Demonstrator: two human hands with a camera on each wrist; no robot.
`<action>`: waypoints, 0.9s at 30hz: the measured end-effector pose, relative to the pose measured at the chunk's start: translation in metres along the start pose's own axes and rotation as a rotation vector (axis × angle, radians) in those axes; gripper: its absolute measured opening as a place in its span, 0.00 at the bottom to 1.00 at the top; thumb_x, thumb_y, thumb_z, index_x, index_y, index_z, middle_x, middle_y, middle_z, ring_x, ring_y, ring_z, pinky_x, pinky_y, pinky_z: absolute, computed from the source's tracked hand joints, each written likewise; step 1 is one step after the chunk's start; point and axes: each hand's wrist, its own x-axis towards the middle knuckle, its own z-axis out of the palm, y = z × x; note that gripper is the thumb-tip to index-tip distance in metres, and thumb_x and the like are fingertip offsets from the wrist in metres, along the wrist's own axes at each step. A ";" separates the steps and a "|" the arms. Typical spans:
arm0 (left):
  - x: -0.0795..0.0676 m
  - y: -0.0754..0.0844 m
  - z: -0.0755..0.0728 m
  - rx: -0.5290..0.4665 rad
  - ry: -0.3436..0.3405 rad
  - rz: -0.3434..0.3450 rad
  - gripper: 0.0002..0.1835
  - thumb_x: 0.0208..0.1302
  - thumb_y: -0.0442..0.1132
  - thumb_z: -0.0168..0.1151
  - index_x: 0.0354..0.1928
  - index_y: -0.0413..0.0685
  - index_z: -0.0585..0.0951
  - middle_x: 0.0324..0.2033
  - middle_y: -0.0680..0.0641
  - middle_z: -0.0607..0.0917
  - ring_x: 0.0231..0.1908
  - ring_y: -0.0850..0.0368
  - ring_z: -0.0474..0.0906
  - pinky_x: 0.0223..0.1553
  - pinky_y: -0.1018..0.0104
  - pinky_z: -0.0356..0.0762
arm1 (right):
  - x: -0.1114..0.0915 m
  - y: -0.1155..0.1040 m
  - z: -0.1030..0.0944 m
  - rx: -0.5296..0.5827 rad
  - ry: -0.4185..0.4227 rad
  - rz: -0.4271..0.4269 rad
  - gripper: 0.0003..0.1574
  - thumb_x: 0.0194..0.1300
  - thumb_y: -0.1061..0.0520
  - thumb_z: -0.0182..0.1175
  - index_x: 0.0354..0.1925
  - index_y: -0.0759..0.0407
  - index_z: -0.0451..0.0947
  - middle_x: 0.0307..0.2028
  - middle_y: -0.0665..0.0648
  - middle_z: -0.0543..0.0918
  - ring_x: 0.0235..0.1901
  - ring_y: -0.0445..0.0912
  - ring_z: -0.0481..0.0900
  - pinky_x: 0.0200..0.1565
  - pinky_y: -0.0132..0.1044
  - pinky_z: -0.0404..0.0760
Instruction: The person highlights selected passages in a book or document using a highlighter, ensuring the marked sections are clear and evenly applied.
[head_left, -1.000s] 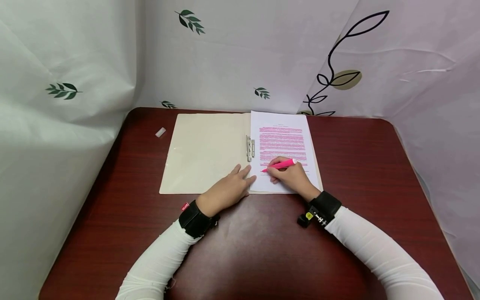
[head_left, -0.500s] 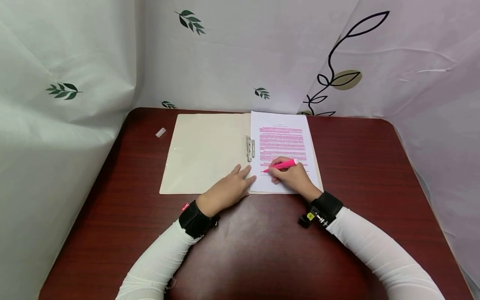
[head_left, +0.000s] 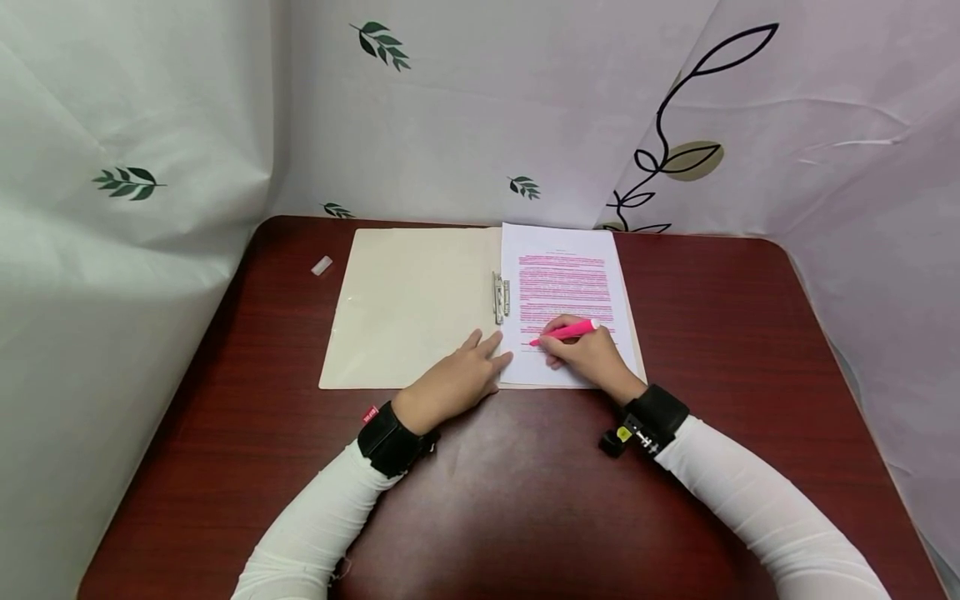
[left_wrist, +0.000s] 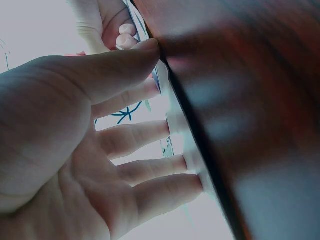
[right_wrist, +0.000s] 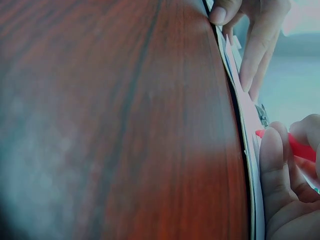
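Note:
In the head view my right hand (head_left: 588,354) pinches a pink highlighter (head_left: 573,330), its tip down on the lower lines of a printed sheet (head_left: 558,237). Pink strokes cover most of the text above. The sheet lies on the right side of an opened cream folder (head_left: 412,308) with a metal clip (head_left: 498,297) at its spine. My left hand (head_left: 455,379) rests with spread fingers across the folder's spine and the sheet's left edge. The left wrist view shows those fingers (left_wrist: 145,192) straight, fingertips on the folder. In the right wrist view the highlighter (right_wrist: 302,150) sits between thumb and fingers.
A small whitish block (head_left: 321,265) lies left of the folder on the dark red-brown table (head_left: 720,333). Behind the table hangs a pale curtain (head_left: 450,108) with leaf prints. Both wrists carry black straps (head_left: 395,439).
My right hand has slid slightly to the right with the highlighter, its tip moving along a low line of the sheet. The left hand stays in place.

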 end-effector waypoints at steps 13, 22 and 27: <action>0.001 0.000 0.001 0.002 -0.003 -0.003 0.26 0.74 0.41 0.63 0.71 0.44 0.76 0.75 0.33 0.66 0.71 0.25 0.65 0.60 0.41 0.80 | 0.000 0.000 -0.003 0.012 -0.013 0.045 0.12 0.69 0.57 0.68 0.43 0.66 0.84 0.26 0.66 0.87 0.23 0.47 0.86 0.29 0.28 0.80; 0.001 -0.001 0.001 0.001 -0.004 -0.001 0.26 0.74 0.41 0.63 0.71 0.44 0.76 0.75 0.33 0.66 0.71 0.25 0.65 0.61 0.41 0.79 | -0.001 0.002 -0.005 0.011 -0.003 0.002 0.10 0.67 0.54 0.70 0.40 0.61 0.84 0.22 0.58 0.87 0.21 0.42 0.85 0.28 0.29 0.79; 0.000 -0.001 0.001 0.002 0.003 0.003 0.26 0.74 0.40 0.63 0.71 0.43 0.76 0.75 0.33 0.67 0.71 0.24 0.65 0.60 0.41 0.80 | -0.001 0.003 -0.006 -0.019 0.004 0.003 0.08 0.67 0.54 0.69 0.38 0.58 0.84 0.20 0.54 0.87 0.21 0.42 0.85 0.29 0.29 0.78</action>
